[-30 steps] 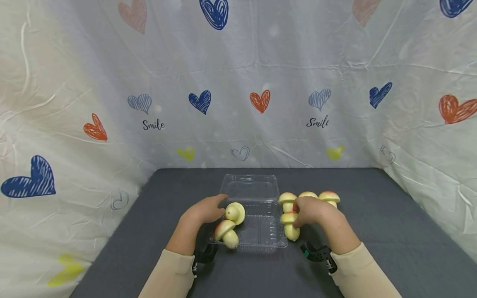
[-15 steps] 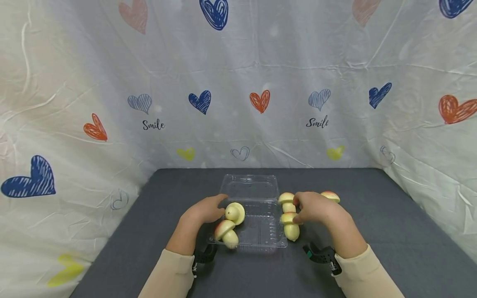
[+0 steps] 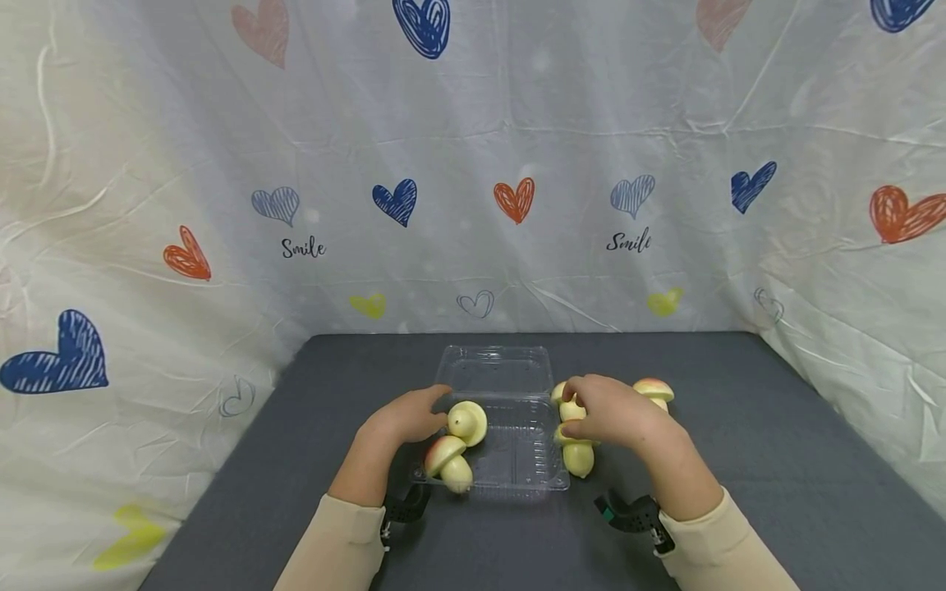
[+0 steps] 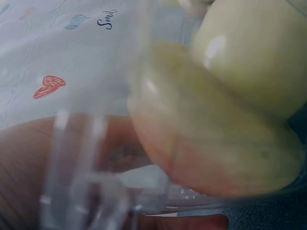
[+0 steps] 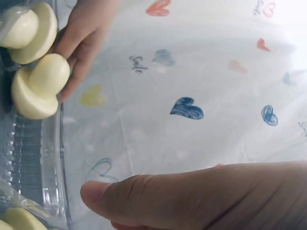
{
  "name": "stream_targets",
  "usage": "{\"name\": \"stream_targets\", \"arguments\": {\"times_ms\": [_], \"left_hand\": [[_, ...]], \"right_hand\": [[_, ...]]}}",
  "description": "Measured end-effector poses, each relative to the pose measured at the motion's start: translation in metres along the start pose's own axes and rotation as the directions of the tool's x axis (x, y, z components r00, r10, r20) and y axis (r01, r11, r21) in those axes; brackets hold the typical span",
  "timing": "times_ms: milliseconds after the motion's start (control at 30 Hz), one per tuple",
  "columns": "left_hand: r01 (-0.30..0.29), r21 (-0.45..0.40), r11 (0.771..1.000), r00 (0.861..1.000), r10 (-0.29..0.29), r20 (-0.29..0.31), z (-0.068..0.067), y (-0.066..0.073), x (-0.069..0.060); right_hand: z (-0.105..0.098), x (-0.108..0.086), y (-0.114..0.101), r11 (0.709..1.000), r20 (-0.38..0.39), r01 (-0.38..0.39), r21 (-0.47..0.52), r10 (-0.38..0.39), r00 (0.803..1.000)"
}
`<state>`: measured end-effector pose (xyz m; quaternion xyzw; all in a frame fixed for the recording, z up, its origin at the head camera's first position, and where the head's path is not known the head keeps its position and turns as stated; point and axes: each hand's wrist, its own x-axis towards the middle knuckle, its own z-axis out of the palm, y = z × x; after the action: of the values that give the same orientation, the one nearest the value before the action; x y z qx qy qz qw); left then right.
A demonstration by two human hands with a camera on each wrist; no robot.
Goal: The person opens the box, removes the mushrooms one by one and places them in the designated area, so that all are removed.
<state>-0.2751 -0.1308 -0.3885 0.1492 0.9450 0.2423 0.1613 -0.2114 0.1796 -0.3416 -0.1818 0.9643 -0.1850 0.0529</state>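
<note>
A clear plastic clamshell box lies with its lid folded back. Two cream mushroom-shaped pieces with reddish caps, a rear one and a front one, sit along its left side. My left hand touches the box's left edge with fingers fairly straight. Beside the right edge, my right hand hovers with thumb and index finger apart around a mushroom. Another mushroom lies just in front. In the right wrist view the thumb is straight, apart from the mushroom at lower left.
One more mushroom rests behind the right hand; whatever lies beneath that hand is hidden. The dark table ends at a white curtain printed with hearts. Both wrists wear black straps.
My right hand shifted right, then came back left and slightly farther out, over the rear mushroom by the box. The mushroom seen behind it earlier is now hidden. My left hand stays still.
</note>
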Motion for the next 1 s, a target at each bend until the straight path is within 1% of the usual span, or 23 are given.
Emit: {"name": "stream_targets", "arguments": {"times_ms": [133, 267, 367, 500, 767, 900, 1000], "left_hand": [[0.001, 0.003, 1.000, 1.000, -0.001, -0.002, 0.001, 0.000, 0.000], [0.007, 0.000, 1.000, 1.000, -0.007, -0.001, 0.001, -0.001, 0.001], [0.010, -0.002, 1.000, 1.000, -0.010, 0.003, 0.002, -0.002, 0.002], [0.016, 0.000, 1.000, 1.000, -0.016, 0.008, 0.003, -0.003, 0.003], [0.021, -0.004, 1.000, 1.000, -0.021, 0.013, 0.003, -0.002, 0.004], [0.024, -0.008, 1.000, 1.000, -0.024, 0.016, 0.002, -0.001, 0.003], [0.030, -0.007, 1.000, 0.999, -0.030, 0.016, 0.000, 0.001, 0.002]], "right_hand": [[0.003, 0.001, -0.004, 1.000, -0.020, 0.011, -0.005, -0.011, 1.000], [0.006, 0.003, -0.008, 1.000, -0.026, 0.023, 0.017, -0.023, 0.999], [0.009, 0.006, -0.011, 0.999, -0.021, 0.018, 0.040, -0.017, 1.000], [0.014, 0.009, -0.014, 0.999, -0.010, 0.005, 0.041, -0.004, 1.000], [0.025, 0.017, -0.016, 0.998, -0.031, 0.062, 0.012, -0.061, 0.998], [0.031, 0.020, -0.019, 0.996, -0.045, 0.086, 0.013, -0.086, 0.995], [0.035, 0.022, -0.021, 0.995, -0.042, 0.095, 0.021, -0.094, 0.995]]}}
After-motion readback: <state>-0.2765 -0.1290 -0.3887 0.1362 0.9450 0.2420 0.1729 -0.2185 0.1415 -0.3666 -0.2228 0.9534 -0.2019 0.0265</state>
